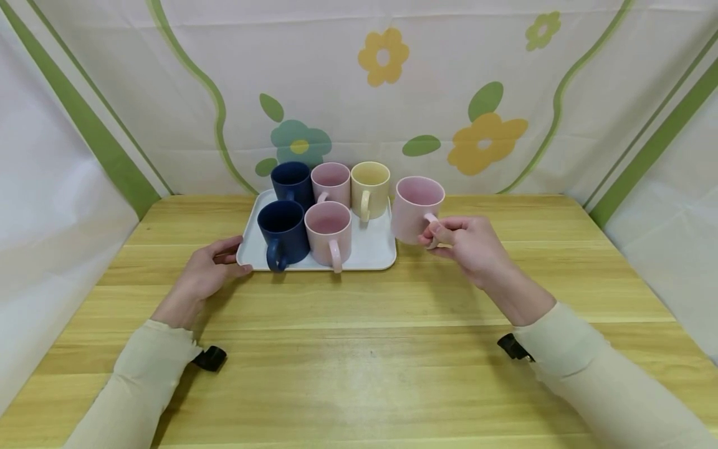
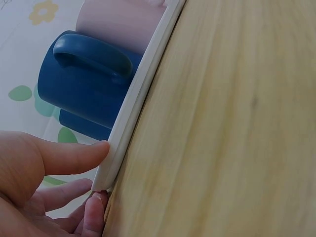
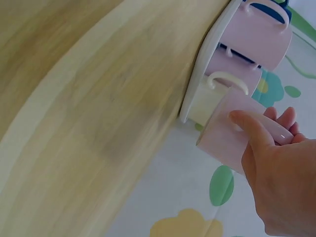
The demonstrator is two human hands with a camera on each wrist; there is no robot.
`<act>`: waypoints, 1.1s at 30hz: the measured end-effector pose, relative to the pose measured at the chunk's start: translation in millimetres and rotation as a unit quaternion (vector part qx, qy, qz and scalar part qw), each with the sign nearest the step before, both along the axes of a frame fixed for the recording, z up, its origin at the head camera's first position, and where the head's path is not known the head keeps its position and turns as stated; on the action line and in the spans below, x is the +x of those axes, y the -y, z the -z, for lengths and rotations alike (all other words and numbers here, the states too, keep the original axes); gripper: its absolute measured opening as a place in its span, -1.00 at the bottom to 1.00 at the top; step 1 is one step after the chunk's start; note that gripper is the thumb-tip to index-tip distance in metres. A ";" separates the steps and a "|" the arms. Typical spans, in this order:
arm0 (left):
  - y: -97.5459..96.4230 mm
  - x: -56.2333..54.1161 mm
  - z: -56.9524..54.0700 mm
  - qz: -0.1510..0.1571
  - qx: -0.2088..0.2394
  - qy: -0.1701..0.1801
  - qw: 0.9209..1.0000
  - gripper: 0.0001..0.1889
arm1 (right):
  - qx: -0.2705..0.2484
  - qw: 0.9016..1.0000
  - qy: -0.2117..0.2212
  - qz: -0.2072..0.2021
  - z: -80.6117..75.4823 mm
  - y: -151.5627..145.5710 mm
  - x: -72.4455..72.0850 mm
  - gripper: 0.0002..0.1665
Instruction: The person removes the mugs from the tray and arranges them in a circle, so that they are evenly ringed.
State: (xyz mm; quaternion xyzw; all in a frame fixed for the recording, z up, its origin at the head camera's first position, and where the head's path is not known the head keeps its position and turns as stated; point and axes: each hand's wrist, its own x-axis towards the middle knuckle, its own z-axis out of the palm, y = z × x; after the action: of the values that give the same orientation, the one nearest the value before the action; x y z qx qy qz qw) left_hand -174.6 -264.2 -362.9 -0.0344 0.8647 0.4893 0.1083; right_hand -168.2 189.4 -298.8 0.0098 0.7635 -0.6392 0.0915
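My right hand pinches the handle of a pink mug, upright and lifted beside the tray's right edge. My left hand grips the front left corner of a white tray, with the thumb against its rim and fingers at the corner. On the tray, a navy mug and a pink mug stand in front. Behind them are another navy mug, another pink mug and a cream-yellow mug. The front mugs' handles point toward me.
The wooden table extends in front of the tray and to both sides. A white curtain with printed flowers hangs directly behind the table's back edge. Black straps show at both sleeves.
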 end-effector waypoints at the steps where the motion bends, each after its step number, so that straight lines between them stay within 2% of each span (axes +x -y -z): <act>1: 0.1 0.0 -0.2 0.000 -0.001 0.000 1.000 -0.18 | 0.000 1.000 -0.001 0.002 0.0 -2.5 -0.7 -0.61; 6: -0.1 -0.3 0.0 0.000 0.004 0.002 1.000 -0.18 | -0.015 1.000 0.000 0.011 0.0 -14.3 -5.2 -0.65; 12: 0.6 -1.1 1.9 -0.001 0.010 0.006 1.000 -0.17 | -0.076 0.996 0.021 0.034 2.9 -27.9 -12.9 -0.72; 16: -0.1 -0.9 1.6 -0.004 0.015 0.008 1.000 -0.17 | -0.126 0.991 0.030 0.044 5.7 -37.2 -17.5 -0.73; 23: -1.1 0.0 0.0 -0.004 0.017 0.006 1.000 -0.17 | -0.220 0.974 0.044 0.035 10.3 -46.9 -25.1 -0.66; 30: -0.3 -0.1 1.0 -0.004 0.017 0.005 1.000 -0.18 | -0.210 0.977 0.016 0.031 15.0 -55.1 -35.0 -0.69; 33: -0.2 -0.2 1.5 -0.005 0.016 0.005 1.000 -0.18 | -0.220 0.975 0.004 0.021 16.9 -60.1 -40.1 -0.71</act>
State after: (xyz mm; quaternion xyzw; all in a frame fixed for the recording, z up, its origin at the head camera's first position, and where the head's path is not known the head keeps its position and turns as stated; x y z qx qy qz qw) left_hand -174.8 -264.0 -364.3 -0.0396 0.8559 0.5035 0.1110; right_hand -208.4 249.5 -315.6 0.0075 0.6031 -0.7936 0.0808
